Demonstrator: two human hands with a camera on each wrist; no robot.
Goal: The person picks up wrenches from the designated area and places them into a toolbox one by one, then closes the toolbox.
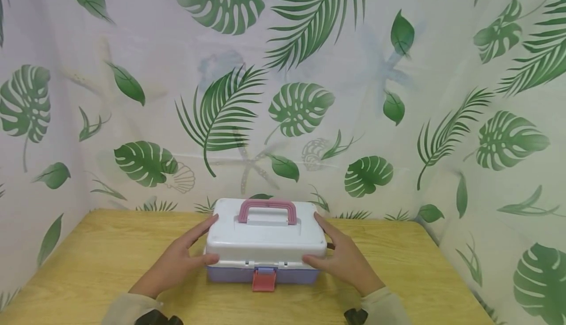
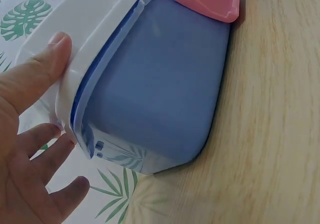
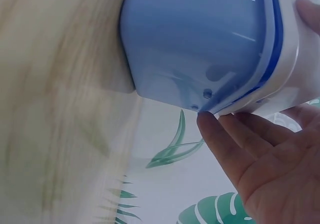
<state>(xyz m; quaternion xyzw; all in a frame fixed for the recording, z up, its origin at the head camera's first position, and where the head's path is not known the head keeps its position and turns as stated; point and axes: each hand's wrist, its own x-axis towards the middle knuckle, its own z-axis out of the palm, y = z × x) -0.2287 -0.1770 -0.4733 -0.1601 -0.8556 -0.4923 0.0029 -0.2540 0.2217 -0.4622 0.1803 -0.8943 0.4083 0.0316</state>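
Observation:
A storage box with a white lid (image 1: 265,251), a pale purple-blue base (image 1: 230,275) and a pink carry handle (image 1: 292,213) sits on the table. Its pink front latch (image 1: 264,281) hangs flipped down, and a narrow blue line shows between lid and base in the left wrist view. My left hand (image 1: 177,258) holds the lid's left end, thumb on the front face and fingers along the side. At the opposite end, my right hand (image 1: 347,261) grips the lid likewise; in the right wrist view its fingertips (image 3: 206,121) reach the seam. The box's inside is hidden.
The wood-grain table (image 1: 119,246) extends on both sides of the box. Behind it and at the sides hangs a white curtain (image 1: 247,44) printed with green leaves, close to the table's back edge. Black straps (image 1: 355,316) circle the wrists.

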